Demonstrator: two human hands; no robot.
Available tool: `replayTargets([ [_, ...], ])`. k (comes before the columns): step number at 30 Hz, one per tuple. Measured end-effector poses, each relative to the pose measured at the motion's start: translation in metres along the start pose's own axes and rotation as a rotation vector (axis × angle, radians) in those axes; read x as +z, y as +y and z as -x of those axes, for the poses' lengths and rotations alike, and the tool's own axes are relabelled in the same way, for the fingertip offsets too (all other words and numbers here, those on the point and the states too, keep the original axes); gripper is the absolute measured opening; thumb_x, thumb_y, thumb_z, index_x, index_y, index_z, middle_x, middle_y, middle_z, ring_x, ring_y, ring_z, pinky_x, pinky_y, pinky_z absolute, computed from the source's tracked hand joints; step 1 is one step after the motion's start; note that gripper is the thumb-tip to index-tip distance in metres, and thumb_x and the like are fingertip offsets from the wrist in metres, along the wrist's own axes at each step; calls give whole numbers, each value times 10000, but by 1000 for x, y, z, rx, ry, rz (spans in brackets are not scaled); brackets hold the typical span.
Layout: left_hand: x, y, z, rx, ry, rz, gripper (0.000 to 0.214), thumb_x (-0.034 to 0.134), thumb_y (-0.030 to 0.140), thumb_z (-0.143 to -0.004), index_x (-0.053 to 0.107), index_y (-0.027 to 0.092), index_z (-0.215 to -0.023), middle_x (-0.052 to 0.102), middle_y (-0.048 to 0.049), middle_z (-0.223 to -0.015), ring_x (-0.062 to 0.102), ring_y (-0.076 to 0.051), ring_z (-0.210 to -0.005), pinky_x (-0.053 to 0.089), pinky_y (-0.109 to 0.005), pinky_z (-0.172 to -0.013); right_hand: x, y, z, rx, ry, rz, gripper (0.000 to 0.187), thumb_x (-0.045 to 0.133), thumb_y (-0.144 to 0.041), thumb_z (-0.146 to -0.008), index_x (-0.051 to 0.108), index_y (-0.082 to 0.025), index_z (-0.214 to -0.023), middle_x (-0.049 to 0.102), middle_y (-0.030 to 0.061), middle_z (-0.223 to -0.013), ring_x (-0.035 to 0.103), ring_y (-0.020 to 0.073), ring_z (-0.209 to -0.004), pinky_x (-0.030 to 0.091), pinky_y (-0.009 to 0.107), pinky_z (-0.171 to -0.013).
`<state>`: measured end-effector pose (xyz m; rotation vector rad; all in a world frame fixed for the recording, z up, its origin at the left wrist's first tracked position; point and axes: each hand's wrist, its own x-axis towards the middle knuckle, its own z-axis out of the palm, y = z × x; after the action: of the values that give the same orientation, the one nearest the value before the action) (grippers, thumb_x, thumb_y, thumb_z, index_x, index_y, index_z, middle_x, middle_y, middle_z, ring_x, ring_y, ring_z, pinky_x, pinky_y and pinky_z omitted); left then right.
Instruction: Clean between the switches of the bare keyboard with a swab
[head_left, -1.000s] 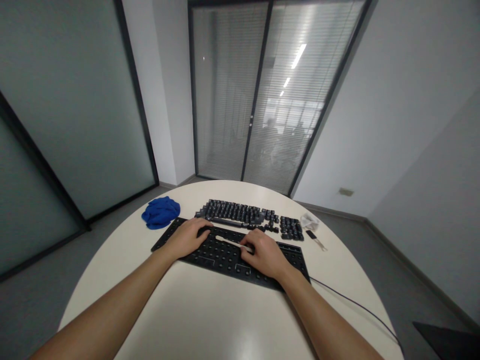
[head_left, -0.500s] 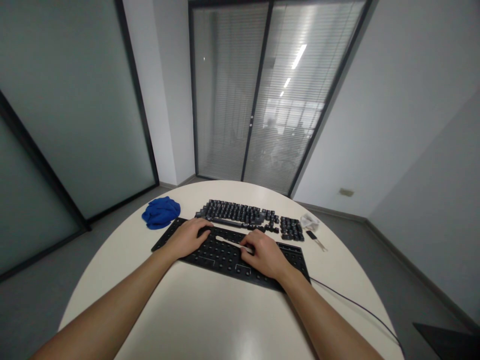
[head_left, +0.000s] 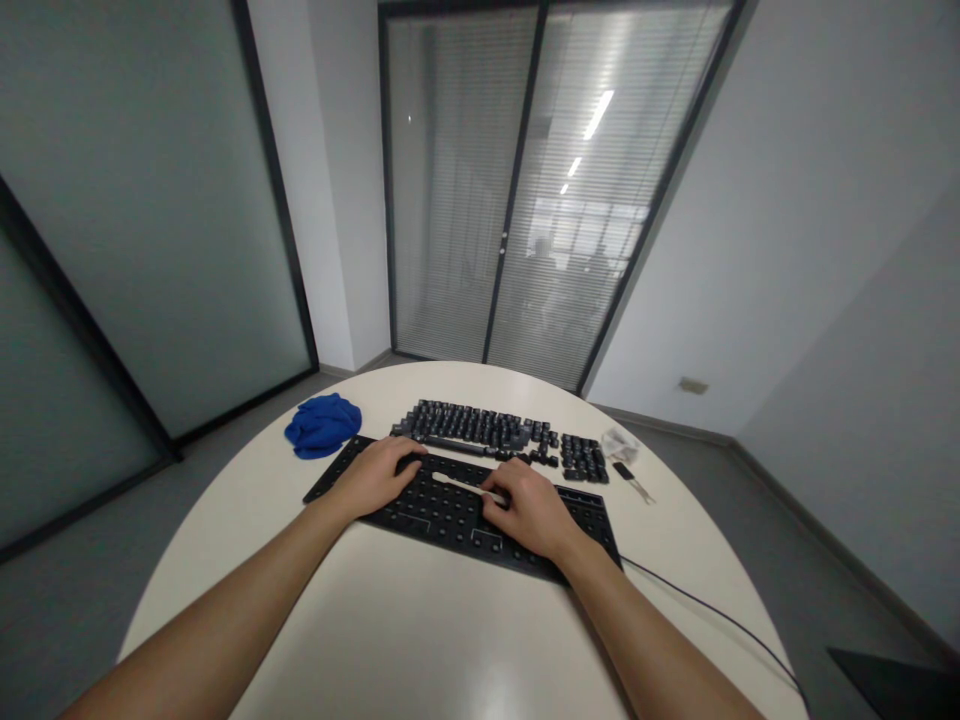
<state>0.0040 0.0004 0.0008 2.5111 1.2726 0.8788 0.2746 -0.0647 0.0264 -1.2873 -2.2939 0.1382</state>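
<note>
White strip (head_left: 459, 487) in right hand (head_left: 529, 511) grip, over keyboard base (head_left: 450, 512).

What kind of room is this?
Probably an office meeting room: a round white table stands before frosted glass partition walls and a slatted-blind glass door, and both hands rest on a stripped black keyboard base.

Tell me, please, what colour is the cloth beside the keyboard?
Blue; the cloth shows in the head view.

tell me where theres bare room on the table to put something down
Bare: the near table between the forearms, and the left edge below the cloth. Crowded: the far side, with the keyboard under both hands, keycaps behind it, and small tools right.
</note>
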Motion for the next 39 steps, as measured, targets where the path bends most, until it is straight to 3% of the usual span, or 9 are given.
replayTargets([
  [39,0,-1,0,4,-13,5,267,500,316,-929,676,235,-1111,700,-59,-1147,631,-246,-1074,475,-416,-991,1,-2,0,25,8,12,62,622,-162,-821,663,-201,-848,661,27,-818,561,202,-887,435,295,-769],
])
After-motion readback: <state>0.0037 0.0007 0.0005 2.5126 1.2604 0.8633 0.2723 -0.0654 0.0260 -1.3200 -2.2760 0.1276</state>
